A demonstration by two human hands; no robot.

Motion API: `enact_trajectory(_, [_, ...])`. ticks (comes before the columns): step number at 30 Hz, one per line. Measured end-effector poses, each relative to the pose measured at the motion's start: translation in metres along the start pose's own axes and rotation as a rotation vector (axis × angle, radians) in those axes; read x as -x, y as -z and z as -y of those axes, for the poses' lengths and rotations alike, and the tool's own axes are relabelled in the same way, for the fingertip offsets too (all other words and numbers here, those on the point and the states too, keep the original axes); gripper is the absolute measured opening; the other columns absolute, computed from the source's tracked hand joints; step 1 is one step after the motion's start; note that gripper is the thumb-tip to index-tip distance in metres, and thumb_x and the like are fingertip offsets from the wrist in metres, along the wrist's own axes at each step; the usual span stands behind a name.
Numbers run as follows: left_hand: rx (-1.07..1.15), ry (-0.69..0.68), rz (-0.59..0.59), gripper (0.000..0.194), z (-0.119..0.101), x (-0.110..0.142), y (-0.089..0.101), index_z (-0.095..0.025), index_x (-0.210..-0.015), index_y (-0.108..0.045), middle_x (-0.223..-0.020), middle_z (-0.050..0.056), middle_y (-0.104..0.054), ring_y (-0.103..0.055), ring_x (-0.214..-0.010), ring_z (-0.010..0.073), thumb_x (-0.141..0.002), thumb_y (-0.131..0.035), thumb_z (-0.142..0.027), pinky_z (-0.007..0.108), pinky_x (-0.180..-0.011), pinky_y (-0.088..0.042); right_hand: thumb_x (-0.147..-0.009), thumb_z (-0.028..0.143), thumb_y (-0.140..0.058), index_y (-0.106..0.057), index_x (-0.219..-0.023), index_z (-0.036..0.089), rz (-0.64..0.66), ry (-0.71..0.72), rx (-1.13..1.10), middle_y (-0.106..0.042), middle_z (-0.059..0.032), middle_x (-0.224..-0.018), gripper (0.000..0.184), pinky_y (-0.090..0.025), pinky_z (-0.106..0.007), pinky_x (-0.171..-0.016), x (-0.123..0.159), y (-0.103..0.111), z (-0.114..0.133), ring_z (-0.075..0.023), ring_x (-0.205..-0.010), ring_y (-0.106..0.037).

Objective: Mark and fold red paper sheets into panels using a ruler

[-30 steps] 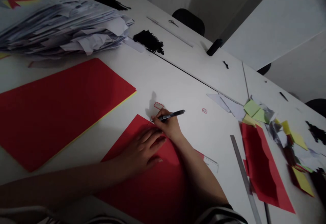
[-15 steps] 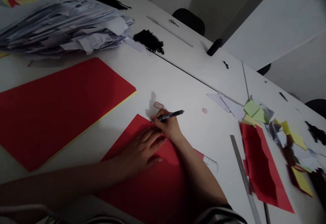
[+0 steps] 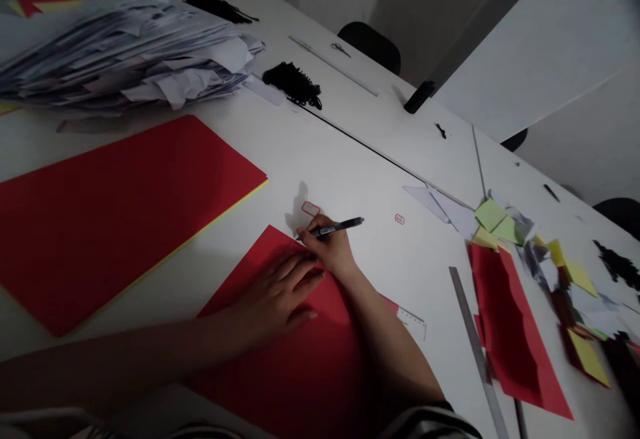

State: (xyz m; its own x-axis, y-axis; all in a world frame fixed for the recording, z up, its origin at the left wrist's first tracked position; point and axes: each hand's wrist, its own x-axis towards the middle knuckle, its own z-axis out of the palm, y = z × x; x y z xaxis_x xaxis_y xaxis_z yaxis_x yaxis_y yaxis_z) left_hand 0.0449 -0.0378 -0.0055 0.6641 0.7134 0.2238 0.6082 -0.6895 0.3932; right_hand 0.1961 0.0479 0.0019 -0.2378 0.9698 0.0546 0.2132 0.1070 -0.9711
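Observation:
A sheet of red paper lies on the white table in front of me. My left hand rests flat on it, fingers stretched toward its far corner. In my right hand is a black pen, pinched with its tip at the paper's upper edge and its back end pointing right. Just beyond my right fingers sits a small red-bordered label. Part of a clear ruler shows to the right of my right forearm, which hides some of the sheet.
Red and yellow sheets are stacked at left, below a tall heap of white papers. Black cord bundles lie farther back. At right are a metal ruler, a folded red paper piece and crumpled scraps.
The pen's back end has tilted slightly to the right in my right hand. My left hand stays on the red sheet. The whole view has shifted a little.

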Motion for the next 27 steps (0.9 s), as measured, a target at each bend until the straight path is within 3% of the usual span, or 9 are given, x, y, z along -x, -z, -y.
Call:
enact_trajectory(4, [0.031, 0.000, -0.020, 0.051, 0.001, 0.003, -0.001, -0.019, -0.137, -0.048, -0.141, 0.012, -0.049, -0.038, -0.134, 0.0312, -0.092, -0.051, -0.043, 0.051, -0.110, -0.034, -0.076, 0.041, -0.069, -0.053, -0.068, 0.019, -0.132, -0.052, -0.193, -0.060, 0.0039, -0.057, 0.028, -0.040, -0.023, -0.053, -0.001, 0.011, 0.019, -0.0095, -0.050, -0.049])
enact_trajectory(8, [0.063, 0.009, -0.053, 0.052, 0.005, 0.007, -0.008, -0.022, -0.139, -0.045, -0.145, 0.010, -0.046, -0.036, -0.136, 0.0301, -0.093, -0.050, -0.044, 0.051, -0.112, -0.030, -0.080, 0.041, -0.068, -0.062, -0.087, 0.019, -0.228, 0.131, -0.169, -0.068, 0.0011, -0.070, 0.024, -0.047, -0.024, -0.057, 0.006, 0.031, 0.054, -0.0108, -0.057, -0.057])
enact_trajectory(12, [0.029, 0.015, 0.005, 0.055, 0.008, 0.006, -0.014, -0.023, -0.140, -0.044, -0.147, 0.010, -0.043, -0.035, -0.137, 0.0311, -0.091, -0.051, -0.046, 0.052, -0.111, -0.032, -0.092, 0.040, -0.055, -0.065, -0.095, 0.020, -0.288, 0.279, 0.013, -0.071, -0.0005, -0.072, 0.023, -0.051, -0.025, -0.057, 0.028, 0.041, 0.077, -0.0109, -0.055, -0.060])
enact_trajectory(14, [-0.004, 0.016, 0.019, 0.055, 0.007, 0.005, -0.014, -0.022, -0.140, -0.045, -0.147, 0.011, -0.043, -0.035, -0.137, 0.0319, -0.091, -0.052, -0.046, 0.053, -0.110, -0.033, -0.093, 0.038, -0.054, -0.067, -0.096, 0.020, -0.274, 0.264, 0.138, -0.072, -0.0014, -0.076, 0.022, -0.053, -0.026, -0.060, 0.047, 0.042, 0.073, -0.0122, -0.059, -0.064])
enact_trajectory(17, [-0.047, 0.000, -0.020, 0.052, 0.005, 0.004, -0.013, -0.020, -0.138, -0.047, -0.146, 0.013, -0.043, -0.034, -0.138, 0.0328, -0.093, -0.048, -0.046, 0.053, -0.111, -0.031, -0.093, 0.032, -0.055, -0.070, -0.103, 0.024, -0.175, 0.261, 0.418, -0.073, -0.0050, -0.099, 0.020, -0.055, -0.031, -0.079, 0.086, 0.045, 0.048, -0.0172, -0.087, -0.069])
enact_trajectory(20, [-0.084, -0.033, -0.061, 0.049, 0.004, 0.003, -0.012, -0.020, -0.137, -0.047, -0.145, 0.011, -0.044, -0.033, -0.138, 0.0313, -0.094, -0.046, -0.044, 0.054, -0.114, -0.025, -0.095, 0.022, -0.047, -0.066, -0.117, 0.028, -0.073, 0.241, 0.621, -0.063, -0.0067, -0.127, 0.030, -0.050, -0.038, -0.096, 0.130, 0.051, 0.018, -0.0210, -0.117, -0.059])
enact_trajectory(23, [-0.129, -0.064, -0.039, 0.046, 0.000, -0.001, -0.011, -0.018, -0.136, -0.048, -0.144, 0.012, -0.045, -0.034, -0.137, 0.0320, -0.094, -0.048, -0.038, 0.055, -0.115, -0.024, -0.094, 0.017, -0.044, -0.063, -0.123, 0.026, -0.150, 0.179, 0.758, -0.061, -0.0084, -0.130, 0.036, -0.047, -0.042, -0.100, 0.162, 0.057, -0.002, -0.0229, -0.124, -0.052])
enact_trajectory(27, [-0.165, -0.099, 0.048, 0.044, -0.024, 0.002, -0.003, -0.016, -0.134, -0.050, -0.147, 0.014, -0.041, -0.031, -0.138, 0.0336, -0.092, -0.051, -0.030, 0.052, -0.111, -0.031, -0.093, 0.014, -0.043, -0.064, -0.123, 0.023, -0.223, 0.140, 0.881, -0.065, -0.0094, -0.122, 0.037, -0.047, -0.040, -0.096, 0.176, 0.061, -0.010, -0.0237, -0.113, -0.056])
